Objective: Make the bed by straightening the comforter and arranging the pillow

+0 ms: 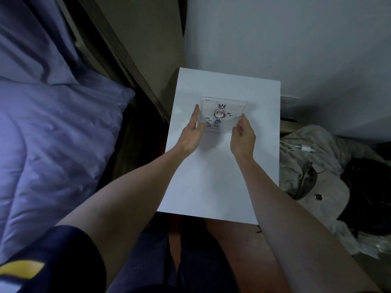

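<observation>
At frame centre, the left hand (191, 132) and right hand (243, 134) each close a grip on a side edge of a small lined card with a cartoon drawing (222, 113), above a white rectangular worktop (211, 176). The rumpled lavender comforter (42, 155) fills the left; its matching pillow (25, 39) lies upper left.

Bedroom: bed (53, 134), white nightstand (211, 176)

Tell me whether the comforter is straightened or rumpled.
Rumpled: the comforter shows deep folds and creases; both hands hold a drawing card instead.
</observation>
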{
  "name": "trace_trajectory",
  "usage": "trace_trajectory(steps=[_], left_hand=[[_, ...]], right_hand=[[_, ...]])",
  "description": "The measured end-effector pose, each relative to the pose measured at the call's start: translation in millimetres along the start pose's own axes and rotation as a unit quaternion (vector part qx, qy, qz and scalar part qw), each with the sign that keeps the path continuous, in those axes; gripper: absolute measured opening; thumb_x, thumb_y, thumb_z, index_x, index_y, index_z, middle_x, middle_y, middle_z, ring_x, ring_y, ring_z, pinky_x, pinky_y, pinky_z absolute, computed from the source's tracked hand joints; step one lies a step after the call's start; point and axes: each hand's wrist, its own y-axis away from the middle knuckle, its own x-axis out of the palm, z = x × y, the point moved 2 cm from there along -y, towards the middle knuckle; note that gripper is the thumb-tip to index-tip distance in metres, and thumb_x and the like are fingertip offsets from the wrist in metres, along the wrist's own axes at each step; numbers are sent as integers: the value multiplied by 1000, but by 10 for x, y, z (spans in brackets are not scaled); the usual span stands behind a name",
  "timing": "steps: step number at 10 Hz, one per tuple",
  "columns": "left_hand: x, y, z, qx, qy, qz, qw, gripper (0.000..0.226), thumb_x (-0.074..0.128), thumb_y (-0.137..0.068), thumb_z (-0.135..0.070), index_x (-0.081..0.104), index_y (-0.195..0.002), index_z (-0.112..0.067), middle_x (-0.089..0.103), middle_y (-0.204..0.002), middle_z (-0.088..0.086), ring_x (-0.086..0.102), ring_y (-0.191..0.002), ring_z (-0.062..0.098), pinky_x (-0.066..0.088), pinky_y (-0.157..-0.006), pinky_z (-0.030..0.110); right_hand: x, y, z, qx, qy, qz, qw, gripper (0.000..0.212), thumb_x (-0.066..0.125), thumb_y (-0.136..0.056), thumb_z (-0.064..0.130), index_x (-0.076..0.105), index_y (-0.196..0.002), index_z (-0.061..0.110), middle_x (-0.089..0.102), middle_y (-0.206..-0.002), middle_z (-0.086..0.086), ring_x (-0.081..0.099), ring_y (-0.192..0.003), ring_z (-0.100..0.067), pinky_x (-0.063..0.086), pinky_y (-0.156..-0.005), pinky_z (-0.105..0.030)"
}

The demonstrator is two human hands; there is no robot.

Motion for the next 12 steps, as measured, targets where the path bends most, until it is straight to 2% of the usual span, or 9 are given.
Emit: trace_trajectory(steps=[2,4,5,6,7,8,9,10,12], left_hand=[[-2,-115,-107,22,12,-20,1000,67,37,-97,-24,2,-150,-45,26,-158,-11,26,-145,17,20,-109,27],[-252,-565,-401,34,9,-47,998,71,41,-95,-24,2,-148,-50,36,-154,-5,34,-142,22,23,-108,29],[-334,-771,-513,39,3,-42,998,70,42,-96,-26,3,-149,-49,37,-154,-5,35,-142,21,24,-110,31],[-414,-1022,-566,43,-14,-33,998,69,41,-96,-23,3,-149,-47,40,-152,-4,36,-141,21,24,-118,39],[-467,-1168,-563,37,-13,-20,999,67,39,-98,-23,2,-150,-44,42,-151,0,36,-141,22,24,-119,47],[-479,-1191,-565,44,-25,-15,999,66,38,-99,-25,0,-150,-45,39,-153,-2,34,-142,22,23,-120,47],[-499,-1201,-541,53,-29,-12,998,67,38,-99,-25,-1,-150,-46,41,-152,-2,35,-141,23,24,-117,41],[-506,-1183,-536,51,-42,-11,998,67,38,-98,-27,-1,-149,-47,40,-152,-1,35,-141,23,24,-113,36],[-622,-1079,-733,54,-107,-44,992,65,36,-97,-28,3,-152,-39,27,-157,1,36,-139,25,28,-112,33]], right_hand=[[82,-147,84,7,-7,-8,1000,64,36,-83,-9,50,-139,19,65,-126,-3,59,-119,-19,48,-98,-34],[259,-673,408,-18,23,12,999,59,38,-84,-6,52,-137,18,63,-129,-2,57,-122,-15,46,-104,-33],[334,-896,518,-20,39,20,999,58,39,-84,-4,53,-135,20,63,-129,-1,58,-119,-16,46,-101,-32],[411,-1143,584,-22,65,27,997,56,40,-85,-1,53,-135,22,62,-130,1,57,-117,-16,43,-96,-25],[448,-1261,593,-24,88,31,995,56,39,-85,3,53,-135,24,63,-129,1,57,-115,-17,41,-91,-23],[463,-1271,589,-23,89,31,995,57,40,-85,3,52,-136,25,63,-129,2,58,-115,-17,41,-90,-22],[475,-1262,574,-33,83,29,996,56,42,-86,2,50,-138,21,63,-130,0,60,-115,-22,45,-101,-32],[473,-1260,582,-32,97,30,994,54,44,-87,4,48,-139,19,62,-131,-3,59,-117,-26,45,-103,-37],[364,-1185,771,-25,176,27,984,49,50,-92,16,43,-140,13,57,-136,-10,53,-124,-30,41,-100,-33]])
